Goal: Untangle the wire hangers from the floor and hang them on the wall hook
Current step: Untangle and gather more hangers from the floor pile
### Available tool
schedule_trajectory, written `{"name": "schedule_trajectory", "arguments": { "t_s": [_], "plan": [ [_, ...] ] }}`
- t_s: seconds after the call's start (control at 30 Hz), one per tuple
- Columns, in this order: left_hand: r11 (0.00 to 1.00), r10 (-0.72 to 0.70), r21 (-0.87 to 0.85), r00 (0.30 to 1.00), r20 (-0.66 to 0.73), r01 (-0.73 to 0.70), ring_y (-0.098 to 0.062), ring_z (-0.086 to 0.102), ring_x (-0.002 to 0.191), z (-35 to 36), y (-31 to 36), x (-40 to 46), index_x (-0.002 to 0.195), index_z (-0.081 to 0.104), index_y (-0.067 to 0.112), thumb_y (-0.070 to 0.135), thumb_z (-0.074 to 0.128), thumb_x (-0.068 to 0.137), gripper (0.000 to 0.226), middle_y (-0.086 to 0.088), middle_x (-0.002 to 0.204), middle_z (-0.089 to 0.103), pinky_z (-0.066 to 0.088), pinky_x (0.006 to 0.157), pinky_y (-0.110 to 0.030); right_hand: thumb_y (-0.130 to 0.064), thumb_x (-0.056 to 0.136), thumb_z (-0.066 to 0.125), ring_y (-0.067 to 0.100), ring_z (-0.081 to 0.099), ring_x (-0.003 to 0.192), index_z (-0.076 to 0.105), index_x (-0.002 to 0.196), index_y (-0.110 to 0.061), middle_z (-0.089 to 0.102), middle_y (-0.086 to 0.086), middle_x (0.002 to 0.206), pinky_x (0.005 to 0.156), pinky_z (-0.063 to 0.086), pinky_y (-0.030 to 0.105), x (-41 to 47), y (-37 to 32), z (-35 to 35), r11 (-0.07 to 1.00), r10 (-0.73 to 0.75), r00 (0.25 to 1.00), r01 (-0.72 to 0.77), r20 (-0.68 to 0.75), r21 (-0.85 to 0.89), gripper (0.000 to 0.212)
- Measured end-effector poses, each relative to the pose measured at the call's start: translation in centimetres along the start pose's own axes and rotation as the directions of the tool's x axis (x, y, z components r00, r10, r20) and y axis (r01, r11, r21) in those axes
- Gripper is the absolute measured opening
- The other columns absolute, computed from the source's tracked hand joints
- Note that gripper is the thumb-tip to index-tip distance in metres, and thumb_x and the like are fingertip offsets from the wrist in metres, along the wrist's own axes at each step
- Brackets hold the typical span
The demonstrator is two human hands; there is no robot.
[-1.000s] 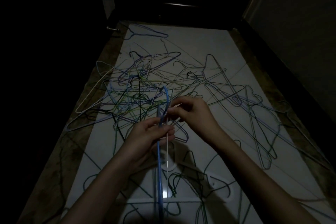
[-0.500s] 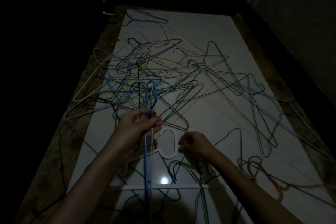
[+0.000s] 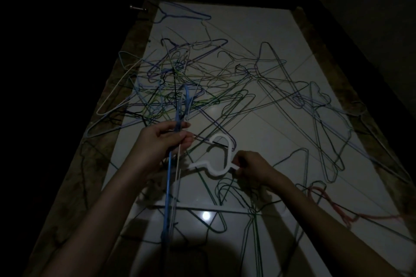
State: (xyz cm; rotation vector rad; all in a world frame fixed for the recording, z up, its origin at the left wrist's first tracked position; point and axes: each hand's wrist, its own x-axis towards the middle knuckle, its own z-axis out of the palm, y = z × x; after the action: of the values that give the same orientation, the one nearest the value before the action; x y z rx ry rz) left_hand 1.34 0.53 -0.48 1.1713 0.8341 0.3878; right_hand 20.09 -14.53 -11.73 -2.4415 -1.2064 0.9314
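Nearest to the camera, two bare forearms reached forward over the white floor point(image 3: 258, 108). The left hand point(image 3: 163, 141) was raised above the floor with its fingers curled around a blue hanger point(image 3: 167, 189) and at least one thin pale wire beside it; the blue hanger's long axis ran almost straight from the person's body away toward the pile, with its hook end standing up past the fingers. The right hand point(image 3: 253, 167) was lower, close to the floor, and its fingertips pinched one end of a thick white hanger hook point(image 3: 219, 156). This white piece lay directly to the left of the right fingers, between the two hands, and its curve reached up and left toward the left hand. I judge that the coming move depends on this: the right hand was the nearer one and already held it, so it could be lifted toward the bundle in the left hand.

Just under the right wrist lay some dark green hangers point(image 3: 221, 189), and a red hanger point(image 3: 331, 204) lay to the right. Farther away, the main tangle of hangers point(image 3: 180, 87) covered the middle of the floor, many crossing each other. At the far end a single blue hanger point(image 3: 184, 14) lay apart. The wall hook was not visible in this dark view.
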Motion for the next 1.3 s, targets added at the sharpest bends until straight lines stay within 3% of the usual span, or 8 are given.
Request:
{"name": "schedule_trajectory", "arguments": {
  "t_s": [0.17,0.37,0.47,0.57,0.67,0.77,0.97,1.3],
  "plan": [
    [0.999,0.032,-0.012,0.999,0.03,-0.032,-0.013,0.071,0.071,0.0,0.5,-0.3,0.094,0.065,0.006,-0.004,0.054,0.088,0.016,-0.005,0.074,0.073,0.055,0.064,-0.017,0.004,0.075,0.067,0.016,0.055,0.078,0.057,0.081,-0.016,0.059,0.001,0.079,0.07,0.044,0.024,-0.4,0.3,-1.9,0.974,-0.036,0.998,0.023,0.055,0.226,0.023],
    [0.994,0.104,-0.032,0.994,0.041,-0.103,-0.012,0.071,0.072,-0.3,1.9,-0.6,0.093,0.064,0.008,-0.004,0.052,0.088,0.018,-0.002,0.073,0.073,0.054,0.064,-0.015,0.013,0.077,0.062,-0.003,0.049,0.049,0.062,0.085,-0.006,0.052,-0.012,0.053,0.055,0.041,0.015,-1.3,0.5,-2.6,0.828,0.031,0.996,0.02,-0.082,0.561,0.021],
    [0.992,0.129,-0.02,0.991,0.047,-0.129,-0.011,0.071,0.071,-0.1,2.3,-0.8,0.091,0.064,0.01,-0.006,0.051,0.088,0.022,-0.002,0.073,0.073,0.053,0.063,-0.015,0.013,0.079,0.061,0.002,0.052,0.047,0.062,0.093,-0.003,0.052,-0.002,0.059,0.045,0.04,0.013,-1.2,0.3,-3.0,0.746,0.148,0.98,-0.022,-0.133,0.666,0.021],
    [0.99,0.142,-0.008,0.988,0.054,-0.142,-0.011,0.071,0.072,0.3,2.3,-0.8,0.09,0.065,0.011,-0.007,0.051,0.087,0.023,0.0,0.073,0.074,0.053,0.063,-0.015,0.009,0.079,0.064,0.015,0.052,0.059,0.063,0.098,0.0,0.055,0.004,0.067,0.046,0.042,0.013,-0.6,0.0,-3.5,0.727,0.196,0.963,-0.016,-0.186,0.686,0.021],
    [0.989,0.144,0.001,0.988,0.051,-0.145,-0.012,0.071,0.075,0.4,2.0,-0.6,0.091,0.065,0.01,-0.007,0.054,0.086,0.021,0.0,0.076,0.074,0.054,0.065,-0.016,0.008,0.078,0.065,0.013,0.053,0.06,0.063,0.097,-0.001,0.055,0.002,0.069,0.048,0.044,0.009,0.0,-0.5,-3.8,0.74,0.215,0.944,0.011,-0.252,0.673,0.022],
    [0.983,0.185,0.014,0.982,0.046,-0.186,-0.014,0.071,0.079,0.3,1.7,-0.4,0.092,0.065,0.01,-0.005,0.057,0.084,0.019,0.0,0.078,0.074,0.055,0.068,-0.018,0.008,0.078,0.064,0.016,0.052,0.064,0.062,0.094,-0.002,0.053,0.001,0.069,0.055,0.046,0.017,0.4,-1.0,-4.4,0.749,0.22,0.915,0.063,-0.339,0.659,0.018],
    [0.966,0.259,0.001,0.966,0.021,-0.259,-0.013,0.071,0.078,0.3,1.7,-0.2,0.096,0.064,0.006,-0.007,0.056,0.084,0.02,0.0,0.076,0.074,0.054,0.069,-0.019,0.009,0.084,0.056,0.028,0.06,0.077,0.054,0.092,-0.004,0.053,0.018,0.086,0.05,0.05,0.013,0.4,-1.7,-6.3,0.598,0.298,0.855,0.18,-0.425,0.781,0.016],
    [0.963,0.27,-0.005,0.961,-0.054,-0.271,-0.012,0.071,0.079,0.1,0.8,0.4,0.091,0.065,0.009,-0.007,0.054,0.086,0.021,0.004,0.078,0.074,0.054,0.07,-0.017,0.006,0.086,0.056,0.024,0.059,0.076,0.052,0.095,-0.004,0.055,0.005,0.079,0.067,0.055,0.03,0.6,-3.0,-9.9,0.578,0.287,0.804,0.288,-0.521,0.764,0.015]
  ]
}}
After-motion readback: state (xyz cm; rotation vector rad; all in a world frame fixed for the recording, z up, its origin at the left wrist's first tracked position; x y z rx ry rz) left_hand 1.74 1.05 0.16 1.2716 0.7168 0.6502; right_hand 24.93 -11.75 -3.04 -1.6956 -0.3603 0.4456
